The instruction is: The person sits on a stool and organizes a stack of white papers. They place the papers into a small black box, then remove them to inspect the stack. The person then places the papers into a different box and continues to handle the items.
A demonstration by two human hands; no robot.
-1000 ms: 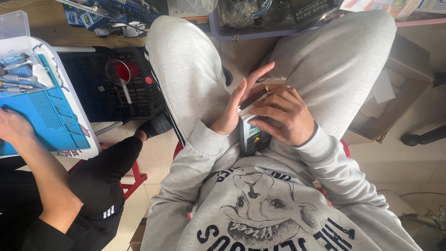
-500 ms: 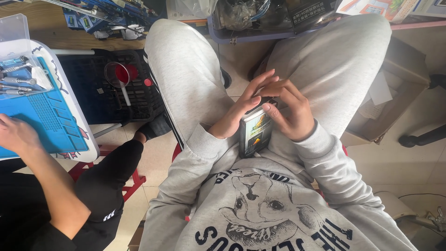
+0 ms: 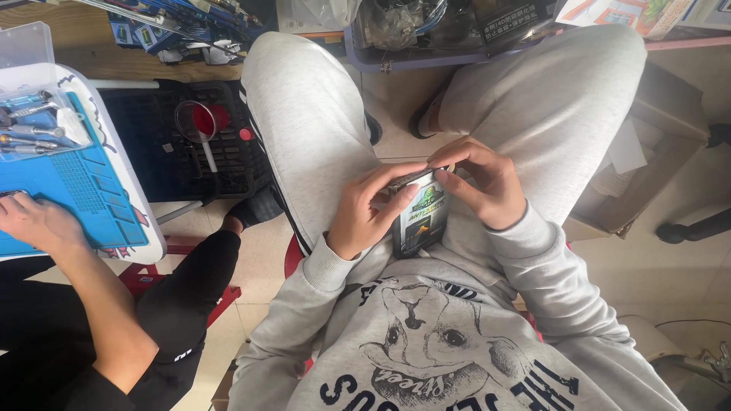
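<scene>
At the far left a co-worker's hand rests on the near edge of a blue work mat, with small metal tools lying at the mat's far edge. Just right of it, a black tray holds a round magnifier with a red disc. Further right, over the lap in grey sweatpants, the person's left hand pinches the upper left edge of a small flat packet, thumb and fingers closed on it. The packet stands upright between the thighs, its lower end against the sweatshirt. The right hand clasps its top right corner, fingertips curled over the upper edge. The packet looks light and thin, probably glossy and a little slippery, likely to bend if squeezed flat; holding it by its edges near the top seems safest.
</scene>
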